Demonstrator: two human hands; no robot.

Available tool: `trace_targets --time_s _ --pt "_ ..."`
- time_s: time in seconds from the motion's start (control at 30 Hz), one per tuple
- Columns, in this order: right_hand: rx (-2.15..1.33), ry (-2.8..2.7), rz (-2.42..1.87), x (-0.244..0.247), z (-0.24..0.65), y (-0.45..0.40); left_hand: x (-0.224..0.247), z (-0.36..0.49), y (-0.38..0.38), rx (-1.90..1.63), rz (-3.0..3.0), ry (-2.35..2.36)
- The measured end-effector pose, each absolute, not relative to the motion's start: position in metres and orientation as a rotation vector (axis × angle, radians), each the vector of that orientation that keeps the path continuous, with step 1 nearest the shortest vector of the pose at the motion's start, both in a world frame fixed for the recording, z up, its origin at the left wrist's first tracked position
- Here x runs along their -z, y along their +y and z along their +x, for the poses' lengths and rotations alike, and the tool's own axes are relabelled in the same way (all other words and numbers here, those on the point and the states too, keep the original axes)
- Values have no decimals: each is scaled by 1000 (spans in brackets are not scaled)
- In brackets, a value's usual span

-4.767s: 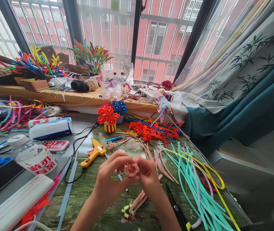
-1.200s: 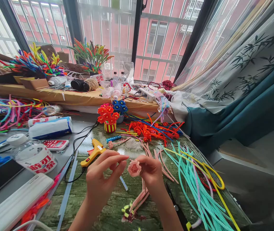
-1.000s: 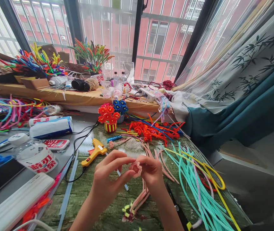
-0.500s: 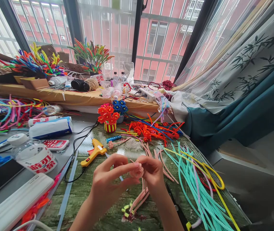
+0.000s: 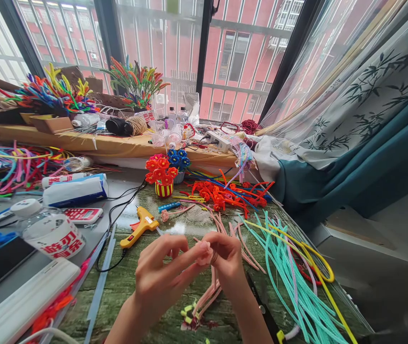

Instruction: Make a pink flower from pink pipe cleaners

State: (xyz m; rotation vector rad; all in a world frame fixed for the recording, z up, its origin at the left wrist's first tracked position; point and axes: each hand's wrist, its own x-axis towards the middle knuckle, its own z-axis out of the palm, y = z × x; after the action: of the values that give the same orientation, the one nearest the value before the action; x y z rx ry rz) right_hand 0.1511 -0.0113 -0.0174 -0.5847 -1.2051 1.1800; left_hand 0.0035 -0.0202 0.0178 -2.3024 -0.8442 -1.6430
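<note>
Between my two hands is a small pink pipe-cleaner flower [image 5: 204, 254]. The fingertips of my left hand [image 5: 166, 270] press on its left side. My right hand [image 5: 227, 255] pinches it from the right, and its stem is mostly hidden by my fingers. Below my hands lie pink pipe cleaners [image 5: 207, 297] with small yellow-green pieces [image 5: 188, 313] at their near ends. A finished-looking pink flower [image 5: 165, 216] on a stem rests beyond my left hand, near the yellow glue gun [image 5: 140, 228].
Turquoise pipe cleaners [image 5: 286, 277] spread on the right, by black-handled scissors [image 5: 263, 308]. Orange-red flowers [image 5: 218, 193] lie at the back beside a striped pot [image 5: 164, 189]. A plastic bottle [image 5: 48, 231], a white power strip [image 5: 28, 301] and glue sticks [image 5: 102, 282] are on the left.
My left fingers have shifted and closed up around the pink flower, which has risen slightly and turned. My right hand keeps nearly the same place.
</note>
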Motion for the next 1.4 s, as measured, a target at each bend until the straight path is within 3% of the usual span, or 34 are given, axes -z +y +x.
trace_targets --time_s 0.47,1.1,1.4 --pt "-1252 -1138 -564 20 149 -11 -17 2 -20 1602 -2276 -842" --pt "-1525 -1077 -487 24 150 -13 -16 3 -11 1807 -2863 -1035" --pt "-1479 -1232 -589 16 144 -11 -14 3 -13 2125 -2614 -1177"
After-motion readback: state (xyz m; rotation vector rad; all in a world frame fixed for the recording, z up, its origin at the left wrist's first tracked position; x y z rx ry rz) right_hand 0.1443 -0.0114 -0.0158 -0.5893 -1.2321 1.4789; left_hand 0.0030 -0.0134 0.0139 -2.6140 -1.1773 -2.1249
